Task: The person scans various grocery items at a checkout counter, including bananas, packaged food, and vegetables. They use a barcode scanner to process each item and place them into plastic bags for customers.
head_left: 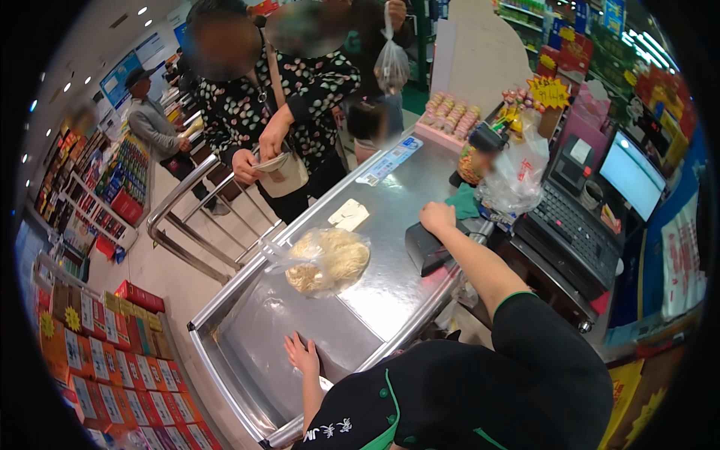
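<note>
Steel counter (386, 296) is shining in the head view, w/ a clear bag of noodle-ish food (328, 262) sitting just past the left hand (304, 358), untouched. That hand's lying flat-ish, fingers spread, holding nothing afaict. Right hand (437, 217) is resting at a black device (421, 251); fingers mostly hidden, so can't tell if it's gripping. Bag's top is flopping toward the counter's far edge, so imo a snag could be spilling it if untied.
</note>
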Tool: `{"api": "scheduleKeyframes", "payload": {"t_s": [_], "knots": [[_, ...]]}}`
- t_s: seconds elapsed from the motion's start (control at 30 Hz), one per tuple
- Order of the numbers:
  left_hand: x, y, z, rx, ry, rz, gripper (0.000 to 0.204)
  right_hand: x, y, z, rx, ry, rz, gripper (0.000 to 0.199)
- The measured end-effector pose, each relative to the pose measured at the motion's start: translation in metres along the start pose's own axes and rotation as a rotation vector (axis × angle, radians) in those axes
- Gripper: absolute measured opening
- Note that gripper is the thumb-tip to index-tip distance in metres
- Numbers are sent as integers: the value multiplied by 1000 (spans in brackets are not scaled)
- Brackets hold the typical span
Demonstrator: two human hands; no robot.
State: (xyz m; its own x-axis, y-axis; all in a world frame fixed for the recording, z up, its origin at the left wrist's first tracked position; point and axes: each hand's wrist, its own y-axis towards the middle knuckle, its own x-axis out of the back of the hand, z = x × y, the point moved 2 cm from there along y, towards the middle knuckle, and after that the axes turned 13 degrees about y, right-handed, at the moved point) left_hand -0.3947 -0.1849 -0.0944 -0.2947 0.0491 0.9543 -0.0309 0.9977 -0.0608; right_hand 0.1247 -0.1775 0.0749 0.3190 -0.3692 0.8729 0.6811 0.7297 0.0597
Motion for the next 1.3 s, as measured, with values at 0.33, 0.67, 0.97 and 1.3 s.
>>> {"api": "scheduleKeyframes", "payload": {"t_s": [0.33,0.67,0.97,1.3], "knots": [[-13,5,15,-94,38,-33,62,7,-8,6,-43,17,36,28],[-4,-1,9,-102,68,4,59,4,-2,-1,-46,64,19,28],[-8,-1,12,-128,60,-23,60,8,-5,3,-44,27,9,30],[-10,1,9,-72,38,-59,63,11,-6,5,-52,39,34,31]]}}
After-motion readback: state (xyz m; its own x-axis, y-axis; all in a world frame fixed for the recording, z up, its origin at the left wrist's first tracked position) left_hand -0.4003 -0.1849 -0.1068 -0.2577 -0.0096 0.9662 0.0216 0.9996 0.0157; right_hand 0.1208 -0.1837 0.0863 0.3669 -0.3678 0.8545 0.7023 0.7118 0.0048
